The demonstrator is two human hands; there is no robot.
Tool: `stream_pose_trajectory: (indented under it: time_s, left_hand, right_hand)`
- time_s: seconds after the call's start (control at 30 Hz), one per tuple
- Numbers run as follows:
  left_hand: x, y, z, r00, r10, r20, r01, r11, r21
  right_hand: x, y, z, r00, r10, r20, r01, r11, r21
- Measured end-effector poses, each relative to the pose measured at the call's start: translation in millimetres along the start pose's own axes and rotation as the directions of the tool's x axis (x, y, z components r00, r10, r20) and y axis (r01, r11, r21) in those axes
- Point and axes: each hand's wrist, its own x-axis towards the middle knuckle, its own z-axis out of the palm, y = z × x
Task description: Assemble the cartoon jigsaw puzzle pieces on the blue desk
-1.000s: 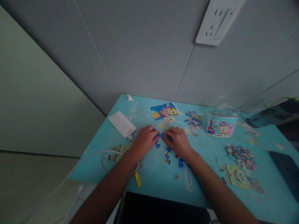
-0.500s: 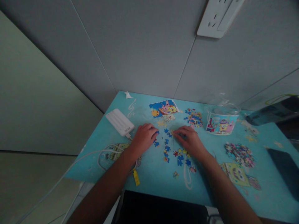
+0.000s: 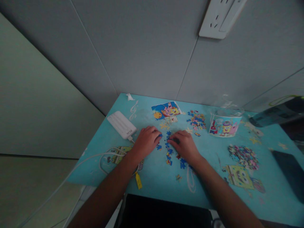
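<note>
My left hand is closed, with a blue jigsaw piece pinched at its fingertips. Just below those fingers lie a few joined blue pieces. My right hand is bent over the upper part of a column of blue and yellow pieces, its thumb and finger together on a small jigsaw piece there. Partly under the right wrist are more blue pieces. One loose piece rests nearer to me.
Behind my hands lies a picture card. Piece piles sit at the back and right. A clear tub and dark bottle stand right, a dark phone-like slab nearer. A white power bank trails a cable on the left.
My right hand has moved left, to the column of pieces, and now covers part of it. A piece near the back pile has come into view. The left hand has barely moved.
</note>
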Motion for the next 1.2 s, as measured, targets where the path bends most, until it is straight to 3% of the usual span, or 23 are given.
stream_pose_trajectory:
  time_s: [0.27,1.2]
  left_hand:
    - [0.2,0.7,0.2,1.000,0.005,0.003,-0.005,1.000,-0.004]
    - [0.7,1.1,4.2,1.000,0.004,-0.005,-0.004,1.000,-0.009]
  right_hand:
    - [7.4,-10.4,15.6,0.999,-0.022,-0.038,0.020,0.999,-0.033]
    - [12.9,-14.2,18.0,0.999,-0.028,-0.033,0.026,0.999,-0.044]
